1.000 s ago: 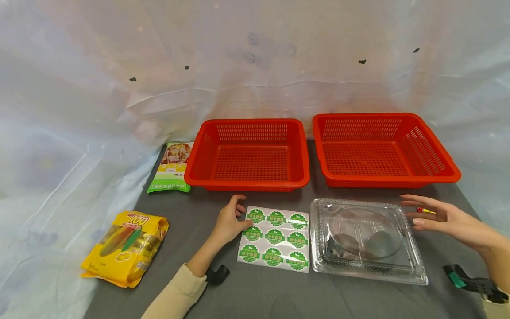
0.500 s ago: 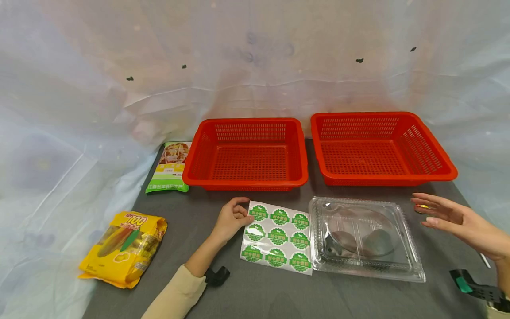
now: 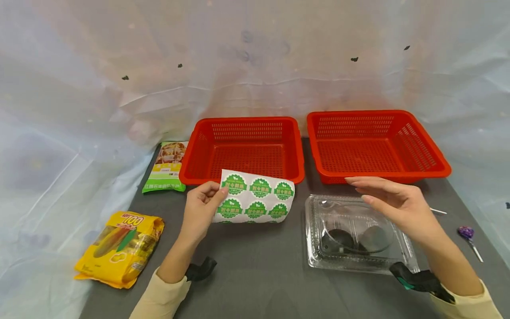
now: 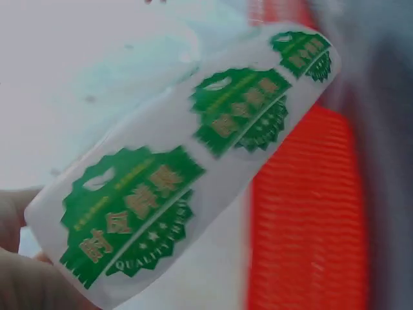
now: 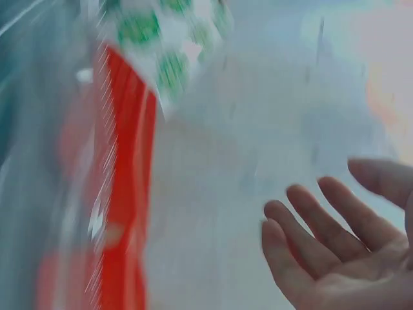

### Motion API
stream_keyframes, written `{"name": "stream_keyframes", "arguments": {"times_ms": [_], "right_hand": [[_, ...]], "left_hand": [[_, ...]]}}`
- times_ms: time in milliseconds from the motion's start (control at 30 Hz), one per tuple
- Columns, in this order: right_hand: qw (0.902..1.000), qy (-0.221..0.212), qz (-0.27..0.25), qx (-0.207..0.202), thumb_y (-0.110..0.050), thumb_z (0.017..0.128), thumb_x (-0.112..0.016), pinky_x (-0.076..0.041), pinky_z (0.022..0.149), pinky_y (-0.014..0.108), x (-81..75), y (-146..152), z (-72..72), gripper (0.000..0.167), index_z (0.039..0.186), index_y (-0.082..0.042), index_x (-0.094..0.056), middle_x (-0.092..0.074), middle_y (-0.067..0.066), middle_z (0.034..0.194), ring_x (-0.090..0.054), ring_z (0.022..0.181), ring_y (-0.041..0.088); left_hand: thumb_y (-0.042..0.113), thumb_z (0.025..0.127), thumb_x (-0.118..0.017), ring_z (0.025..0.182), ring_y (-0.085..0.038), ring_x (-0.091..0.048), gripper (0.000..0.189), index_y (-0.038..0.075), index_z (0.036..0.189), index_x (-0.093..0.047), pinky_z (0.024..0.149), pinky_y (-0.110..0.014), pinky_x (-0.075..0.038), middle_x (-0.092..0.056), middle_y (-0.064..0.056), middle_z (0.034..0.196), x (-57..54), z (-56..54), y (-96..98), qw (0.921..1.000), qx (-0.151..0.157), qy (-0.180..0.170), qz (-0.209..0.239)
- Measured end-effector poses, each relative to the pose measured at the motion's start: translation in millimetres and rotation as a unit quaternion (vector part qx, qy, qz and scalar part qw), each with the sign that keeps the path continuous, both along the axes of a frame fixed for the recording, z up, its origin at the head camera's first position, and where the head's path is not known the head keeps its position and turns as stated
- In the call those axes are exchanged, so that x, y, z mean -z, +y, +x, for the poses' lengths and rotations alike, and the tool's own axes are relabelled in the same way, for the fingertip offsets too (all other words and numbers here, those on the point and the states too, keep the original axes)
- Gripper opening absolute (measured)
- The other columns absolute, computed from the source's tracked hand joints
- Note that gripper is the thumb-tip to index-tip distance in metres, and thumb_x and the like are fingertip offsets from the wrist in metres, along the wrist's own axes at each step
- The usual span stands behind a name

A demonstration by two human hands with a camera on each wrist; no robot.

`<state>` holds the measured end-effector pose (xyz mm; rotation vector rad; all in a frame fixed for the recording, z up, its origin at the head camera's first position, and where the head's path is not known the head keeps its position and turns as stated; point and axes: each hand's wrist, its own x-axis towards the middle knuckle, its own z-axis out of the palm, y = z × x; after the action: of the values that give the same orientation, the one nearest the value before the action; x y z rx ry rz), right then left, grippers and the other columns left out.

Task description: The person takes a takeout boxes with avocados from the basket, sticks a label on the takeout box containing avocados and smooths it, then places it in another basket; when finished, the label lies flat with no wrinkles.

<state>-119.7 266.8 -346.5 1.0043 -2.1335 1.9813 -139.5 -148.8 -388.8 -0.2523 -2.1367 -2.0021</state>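
My left hand (image 3: pixel 198 212) is pinching a sticker sheet (image 3: pixel 258 199) by its left edge, off the tabletop (image 3: pixel 259 266), before the left red basket (image 3: pixel 247 150). My right hand (image 3: pixel 398 204) is hovering, holding nothing, thumb apart from straight fingers, by a clear clamshell container (image 3: pixel 314 248) showing two dark rounded shapes (image 3: pixel 338 241). The right red basket (image 3: pixel 358 153) is standing behind. I am reading "QUALITY FRESH" on one sticker (image 4: pixel 135 200), "100" on a yellow bag (image 3: pixel 119 250).

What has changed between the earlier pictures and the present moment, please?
The left hand has lifted the sticker sheet off the table, toward the left red basket. The right hand has moved leftward, leaving a purple lollipop in plain view. The clear container, both baskets, the yellow bag and the green bag stayed in place.
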Motion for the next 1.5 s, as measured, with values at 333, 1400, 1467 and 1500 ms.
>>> {"name": "stream_keyframes", "arguments": {"times_ms": [333, 1400, 1467, 1500], "right_hand": [[0.987, 0.155, 0.026, 0.03, 0.019, 0.076, -0.074, -0.051, 0.098, 0.032, -37.6, -116.6, -18.0, 0.045, 0.119, 0.004, -0.071, -0.066, 0.018, 0.127, -0.059, 0.124, 0.028], [0.9768, 0.196, -0.005, 0.087, 0.017, 0.078, -0.075, -0.057, 0.065, 0.025, -26.2, -145.0, -40.2, 0.022, 0.093, 0.002, -0.077, -0.074, 0.015, 0.103, -0.072, 0.087, 0.021], [0.9834, 0.161, -0.011, 0.082, 0.016, 0.08, -0.074, -0.058, 0.066, 0.028, -26.6, -142.4, -39.6, 0.02, 0.094, 0.001, -0.077, -0.075, 0.014, 0.101, -0.072, 0.089, 0.022], [0.9869, 0.14, -0.016, 0.079, 0.015, 0.082, -0.073, -0.058, 0.067, 0.03, -26.6, -140.9, -39.4, 0.019, 0.095, 0.001, -0.077, -0.075, 0.013, 0.1, -0.072, 0.088, 0.022]], "left_hand": [[-0.001, 0.094, -0.065, 0.056, -0.013, -0.056, 0.011, -0.009, 0.087, -0.067, 0.05, -0.02, -0.049, -0.066, -0.018, 0.073, -28.5, -7.6, 56.7, 0.9774, -0.08, 0.191, 0.042], [-0.018, 0.084, -0.067, 0.07, -0.023, -0.065, 0.018, -0.014, 0.101, -0.07, 0.064, -0.024, -0.058, -0.071, -0.024, 0.096, -23.1, -2.8, 94.2, 0.952, 0.008, 0.306, 0.009], [-0.02, 0.083, -0.067, 0.073, -0.024, -0.067, 0.021, -0.014, 0.102, -0.07, 0.067, -0.027, -0.059, -0.071, -0.024, 0.097, -21.8, -1.8, 93.1, 0.9548, 0.014, 0.297, 0.007], [-0.02, 0.083, -0.067, 0.074, -0.024, -0.068, 0.021, -0.014, 0.103, -0.07, 0.067, -0.027, -0.059, -0.071, -0.024, 0.098, -20.9, -1.1, 92.3, 0.9563, 0.015, 0.292, 0.006]]}}
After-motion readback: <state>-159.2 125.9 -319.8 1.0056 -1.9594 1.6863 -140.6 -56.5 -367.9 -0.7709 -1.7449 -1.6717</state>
